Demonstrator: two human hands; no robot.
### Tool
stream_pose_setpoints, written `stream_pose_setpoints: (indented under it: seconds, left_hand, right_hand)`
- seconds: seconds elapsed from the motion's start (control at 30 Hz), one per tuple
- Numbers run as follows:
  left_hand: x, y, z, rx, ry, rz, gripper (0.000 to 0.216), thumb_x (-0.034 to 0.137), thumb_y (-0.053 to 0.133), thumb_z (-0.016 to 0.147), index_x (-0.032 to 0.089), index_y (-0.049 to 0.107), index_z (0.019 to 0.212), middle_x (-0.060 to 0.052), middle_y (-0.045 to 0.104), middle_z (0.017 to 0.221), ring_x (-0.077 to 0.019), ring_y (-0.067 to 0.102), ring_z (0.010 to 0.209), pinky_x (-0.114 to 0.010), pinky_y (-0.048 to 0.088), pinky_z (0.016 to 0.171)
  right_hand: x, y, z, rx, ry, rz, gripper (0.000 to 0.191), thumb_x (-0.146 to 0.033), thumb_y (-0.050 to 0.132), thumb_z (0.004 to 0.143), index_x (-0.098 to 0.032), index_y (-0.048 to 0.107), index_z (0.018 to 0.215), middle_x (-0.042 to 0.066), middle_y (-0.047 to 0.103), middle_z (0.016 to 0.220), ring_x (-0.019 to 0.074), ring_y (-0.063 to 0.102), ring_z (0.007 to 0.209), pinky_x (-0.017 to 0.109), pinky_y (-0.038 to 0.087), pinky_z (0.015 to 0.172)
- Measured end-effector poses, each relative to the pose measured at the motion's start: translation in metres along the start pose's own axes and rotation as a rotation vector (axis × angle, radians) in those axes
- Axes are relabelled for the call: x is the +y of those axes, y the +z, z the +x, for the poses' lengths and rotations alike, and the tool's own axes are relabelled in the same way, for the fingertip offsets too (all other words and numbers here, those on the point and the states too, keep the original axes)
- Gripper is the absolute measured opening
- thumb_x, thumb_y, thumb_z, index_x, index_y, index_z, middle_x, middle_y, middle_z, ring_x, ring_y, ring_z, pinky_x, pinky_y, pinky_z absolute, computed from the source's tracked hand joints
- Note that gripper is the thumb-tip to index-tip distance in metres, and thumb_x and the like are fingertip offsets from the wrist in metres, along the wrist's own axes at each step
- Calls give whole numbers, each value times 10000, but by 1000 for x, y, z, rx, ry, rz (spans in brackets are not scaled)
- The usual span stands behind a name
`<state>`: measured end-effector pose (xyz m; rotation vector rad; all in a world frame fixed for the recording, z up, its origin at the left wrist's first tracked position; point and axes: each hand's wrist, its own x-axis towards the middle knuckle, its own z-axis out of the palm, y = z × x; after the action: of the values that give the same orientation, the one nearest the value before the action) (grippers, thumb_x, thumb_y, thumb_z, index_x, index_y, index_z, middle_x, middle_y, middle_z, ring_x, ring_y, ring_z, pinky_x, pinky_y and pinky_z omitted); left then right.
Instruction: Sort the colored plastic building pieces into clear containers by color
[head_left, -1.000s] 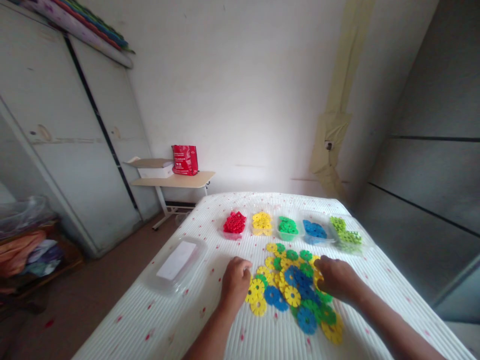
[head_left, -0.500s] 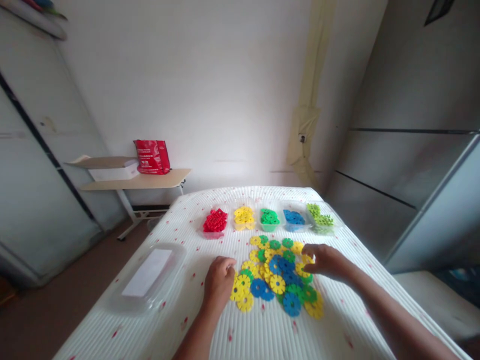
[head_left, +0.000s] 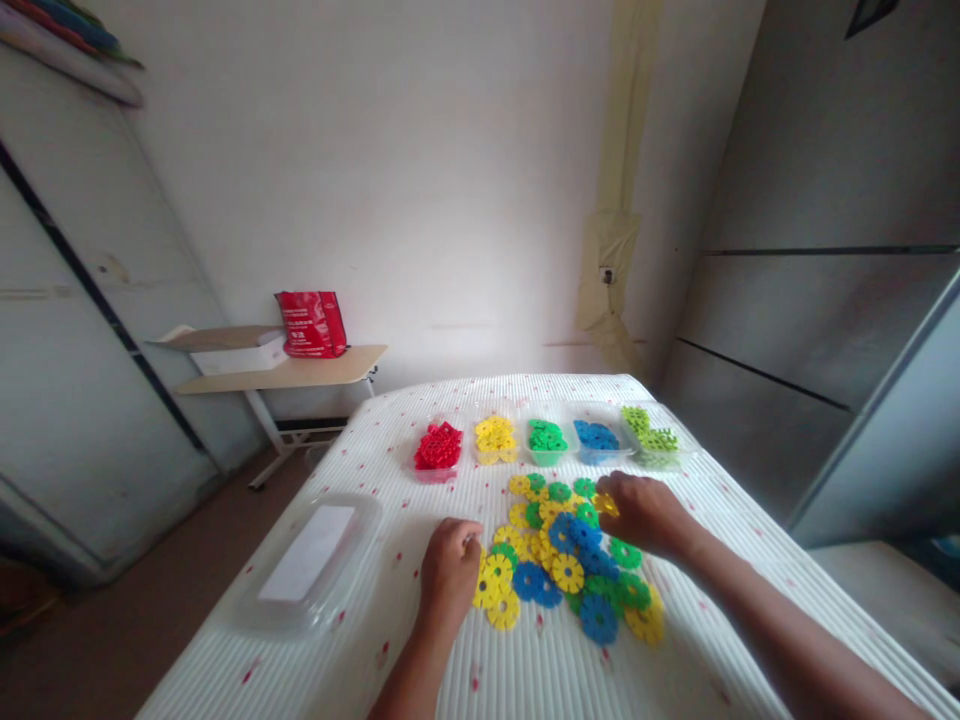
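Observation:
A loose heap of flat flower-shaped plastic discs, yellow, green and blue, lies on the white ribbed table cover. My left hand rests at the heap's left edge, fingers curled, touching yellow discs. My right hand lies over the heap's far right part, fingers bent down onto the discs; what they hold, if anything, is hidden. Behind the heap stands a row of small clear tubs: red pieces, yellow, green, blue and light green.
A clear plastic lid or tray with a white sheet lies at the left of the table. Beyond stands a small side table with a red bag and a box. A grey wardrobe is at left, grey panels at right.
My right hand has slid a little left and farther back over the heap. My left hand stays at the heap's left edge. The camera view has shifted slightly.

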<state>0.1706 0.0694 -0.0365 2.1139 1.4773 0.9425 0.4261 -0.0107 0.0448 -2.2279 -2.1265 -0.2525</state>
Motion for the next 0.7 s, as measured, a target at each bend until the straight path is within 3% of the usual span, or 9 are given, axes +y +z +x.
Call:
stream_pose_setpoints:
  seconds: [0.2,0.4,0.57,0.7]
  left_hand:
    - [0,-1,-2,-5,-2,-25,252,18,452,703,152,654,769,-41,649,824,-155,607,841,-270,459,796]
    - [-2,-1,-3,17,-14,-52,244,35,450,721,164,648,778,-34,649,836,-151,609,841,-279,457,795]
    - [-3,-2,-2,8,-4,-52,234,38,460,722,166,652,765,-33,652,821,-151,608,833,-277,458,796]
    - [-2,-3,-2,9,-23,-69,254,20,460,709,168,654,776,-25,661,828,-141,610,831,-266,463,786]
  right_hand:
    - [-50,-45,60,208,-145,20,231,-296,529,814,-157,607,980,65,632,903,186,610,766,342,445,722]
    - [-76,-49,110,275,-220,67,328,-329,526,881,-165,513,1166,71,548,1163,190,570,969,403,494,807]
    - [-63,-33,98,290,-214,77,323,-338,526,880,-167,520,1153,66,556,1146,186,575,951,396,497,797]
    - [-29,-11,64,359,-172,86,238,-282,423,915,-142,614,930,74,624,909,156,572,771,321,437,740]
